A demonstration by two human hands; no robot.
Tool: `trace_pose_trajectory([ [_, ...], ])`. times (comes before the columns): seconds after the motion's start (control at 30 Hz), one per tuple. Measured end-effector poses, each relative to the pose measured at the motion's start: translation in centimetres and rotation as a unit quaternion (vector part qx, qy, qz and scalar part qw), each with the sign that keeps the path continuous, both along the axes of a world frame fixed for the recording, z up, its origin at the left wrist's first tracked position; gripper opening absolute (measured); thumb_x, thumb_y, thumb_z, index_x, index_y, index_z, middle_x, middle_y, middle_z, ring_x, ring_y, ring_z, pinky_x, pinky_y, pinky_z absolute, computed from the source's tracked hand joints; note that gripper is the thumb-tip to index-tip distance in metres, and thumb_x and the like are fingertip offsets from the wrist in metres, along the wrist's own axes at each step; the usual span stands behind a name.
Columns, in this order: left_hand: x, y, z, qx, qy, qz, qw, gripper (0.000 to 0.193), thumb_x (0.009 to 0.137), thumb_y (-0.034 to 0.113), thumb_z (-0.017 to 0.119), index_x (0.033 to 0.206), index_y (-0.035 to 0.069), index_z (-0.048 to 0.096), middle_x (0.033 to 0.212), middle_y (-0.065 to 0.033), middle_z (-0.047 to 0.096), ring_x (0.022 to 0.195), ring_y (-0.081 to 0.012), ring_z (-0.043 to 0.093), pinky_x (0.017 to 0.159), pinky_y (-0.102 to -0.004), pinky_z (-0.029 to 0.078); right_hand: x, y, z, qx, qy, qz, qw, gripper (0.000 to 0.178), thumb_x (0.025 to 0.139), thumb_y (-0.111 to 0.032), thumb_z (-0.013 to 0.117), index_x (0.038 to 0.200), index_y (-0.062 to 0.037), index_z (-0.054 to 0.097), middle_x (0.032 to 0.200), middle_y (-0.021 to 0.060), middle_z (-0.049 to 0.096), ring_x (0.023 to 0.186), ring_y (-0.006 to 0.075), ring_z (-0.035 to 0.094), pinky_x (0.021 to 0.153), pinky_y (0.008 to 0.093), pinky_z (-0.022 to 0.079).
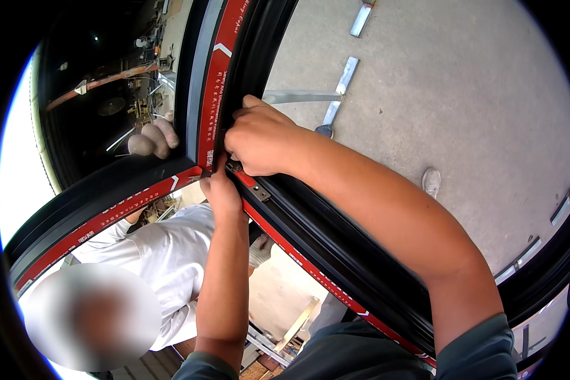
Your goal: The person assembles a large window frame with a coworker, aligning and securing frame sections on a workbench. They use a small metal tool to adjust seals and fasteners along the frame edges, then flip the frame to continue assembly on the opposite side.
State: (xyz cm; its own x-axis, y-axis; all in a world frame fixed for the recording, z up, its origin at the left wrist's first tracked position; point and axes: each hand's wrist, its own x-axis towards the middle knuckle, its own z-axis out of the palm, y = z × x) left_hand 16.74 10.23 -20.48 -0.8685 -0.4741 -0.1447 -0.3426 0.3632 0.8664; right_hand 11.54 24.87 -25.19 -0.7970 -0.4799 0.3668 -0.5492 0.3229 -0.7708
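Right hand, left hand — both at the black frame.

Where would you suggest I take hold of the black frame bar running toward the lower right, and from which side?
Probably at mid-length on the black frame bar, coming from its left, along the red strip: that long, narrow stretch is clear of the metal plate near the corner, while the right forearm crosses above its other side.
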Motion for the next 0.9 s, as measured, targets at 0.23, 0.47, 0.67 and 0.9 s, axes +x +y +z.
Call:
trace_pose_trajectory([
  [0.23,-0.1,0.2,0.0,0.024,0.023,-0.009,0.999,0.03,0.096,0.013,0.063,0.12,-0.006,0.065,0.111,-0.0099,0.07,0.094,-0.0164,0.067,0.083,-0.0316,0.053,-0.5,-0.1,0.1,0.012,0.071,-0.017,0.997,0.007,0.07,-0.012,0.072,0.074,-0.0111,0.077,0.078,0.0079,0.073,0.086,0.0244,0.066,0.094,0.0361,0.04],
  [0.47,-0.2,-0.9,-0.5,0.02,0.02,-0.035,0.999,0.034,0.098,0.017,0.061,0.124,-0.004,0.063,0.113,-0.0099,0.069,0.097,-0.0183,0.068,0.085,-0.0324,0.055,0.4,-0.2,-1.2,-0.037,0.105,-0.075,0.991,0.012,0.071,-0.019,0.079,0.08,-0.0111,0.078,0.084,0.004,0.072,0.097,0.0215,0.062,0.096,0.0364,0.04],
  [0.67,-0.3,-0.5,-0.5,0.018,0.046,0.0,0.999,0.03,0.097,0.013,0.066,0.118,-0.009,0.065,0.112,-0.0119,0.07,0.095,-0.017,0.066,0.083,-0.0319,0.052,0.2,1.5,-1.5,-0.087,0.042,-0.249,0.964,0.064,0.058,-0.045,0.092,0.102,-0.0048,0.07,0.098,0.0075,0.065,0.099,0.0251,0.06,0.092,0.0366,0.041],
  [0.9,-0.1,-0.1,0.0,0.019,0.007,-0.021,1.0,0.035,0.097,0.023,0.063,0.124,0.001,0.064,0.113,-0.0084,0.068,0.098,-0.0183,0.067,0.086,-0.0326,0.054,1.2,-0.1,-2.0,-0.231,-0.284,-0.08,0.927,0.044,0.076,-0.028,0.083,0.101,0.0028,0.065,0.09,0.0205,0.073,0.086,0.0376,0.072,0.077,0.0434,0.055],
])
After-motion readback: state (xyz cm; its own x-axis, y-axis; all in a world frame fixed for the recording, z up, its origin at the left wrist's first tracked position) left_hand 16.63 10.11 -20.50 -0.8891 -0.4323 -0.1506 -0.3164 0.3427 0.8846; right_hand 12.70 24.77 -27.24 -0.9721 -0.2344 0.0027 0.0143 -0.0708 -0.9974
